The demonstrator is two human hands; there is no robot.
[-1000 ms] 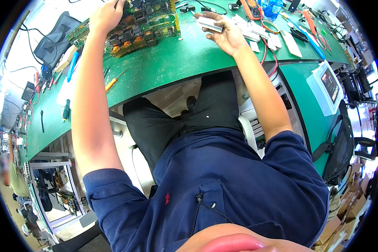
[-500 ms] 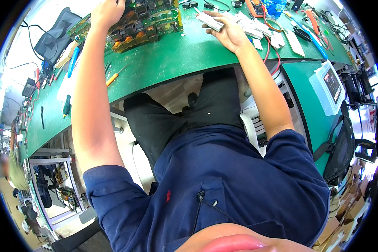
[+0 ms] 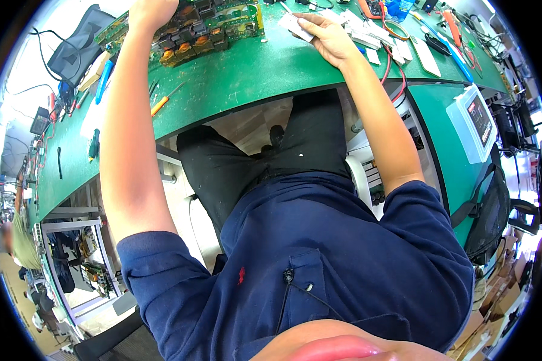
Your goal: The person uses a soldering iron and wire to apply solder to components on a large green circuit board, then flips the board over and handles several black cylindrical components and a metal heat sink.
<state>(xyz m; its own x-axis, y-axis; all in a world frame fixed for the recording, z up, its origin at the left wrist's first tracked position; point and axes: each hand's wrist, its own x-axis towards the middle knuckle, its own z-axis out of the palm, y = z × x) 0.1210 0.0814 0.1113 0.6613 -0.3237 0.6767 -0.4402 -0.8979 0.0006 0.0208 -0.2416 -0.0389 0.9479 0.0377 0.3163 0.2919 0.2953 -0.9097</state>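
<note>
My left hand [image 3: 152, 13] reaches to the top edge of the view, fingers curled at the upper left of a large green circuit board [image 3: 202, 37] crowded with dark and orange components, its fingertips partly cut off. My right hand [image 3: 325, 37] is closed on a small flat white piece [image 3: 296, 27], held over the green bench [image 3: 241, 84] just right of the board. A thin pale stick shows at the piece's upper end. Behind that hand lie several white strips [image 3: 362, 37] and red and black wires.
An orange-handled screwdriver [image 3: 160, 107], blue tool [image 3: 104, 81] and green-handled tool [image 3: 93, 144] lie left. At right are an orange meter [image 3: 367, 8], clear plastic case [image 3: 473, 123] and black bag [image 3: 488, 213]. My legs are under the bench; a person [image 3: 24, 240] is at far left.
My right hand and the white piece have risen slightly, the piece tilting and its fingers closing further round it. My left hand has shifted slightly up in the picture, as has the bench.
</note>
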